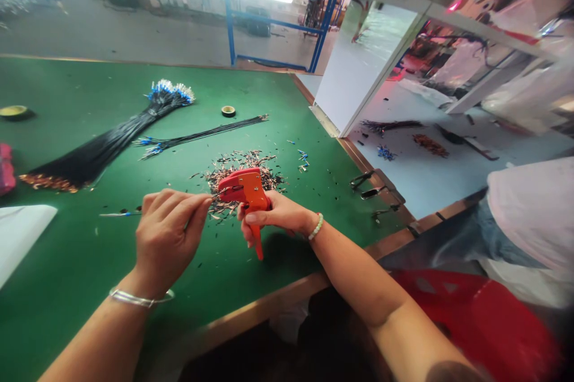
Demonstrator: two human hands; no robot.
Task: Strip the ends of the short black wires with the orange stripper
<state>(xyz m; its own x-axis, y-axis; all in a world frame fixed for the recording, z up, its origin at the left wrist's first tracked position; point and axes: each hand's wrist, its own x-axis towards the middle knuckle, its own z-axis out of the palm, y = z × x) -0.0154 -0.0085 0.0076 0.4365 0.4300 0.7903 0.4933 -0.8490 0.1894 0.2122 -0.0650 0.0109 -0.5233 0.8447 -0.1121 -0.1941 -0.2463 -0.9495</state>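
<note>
My right hand (pixel 278 213) is wrapped round the handles of an orange and red wire stripper (pixel 256 191), held upright over the green table. Pinched between the fingers of my left hand (pixel 170 229) is a thin black wire, its end at the stripper's jaws. The wire's blue and silver terminal (pixel 123 214) sticks out to the left behind that hand. Behind and beneath the stripper lies a pile of copper and black wire scraps (pixel 244 161). How far the wire sits inside the jaws I cannot tell.
A thick bundle of black wires (pixel 105 140) and a smaller wire bundle (pixel 201 134) lie on the green table (pixel 201 322). A tape roll (pixel 228 111) is behind them. Blue terminals (pixel 304 159) are scattered to the right. A person (pixel 529 214) sits at right, near a white partition (pixel 365 65).
</note>
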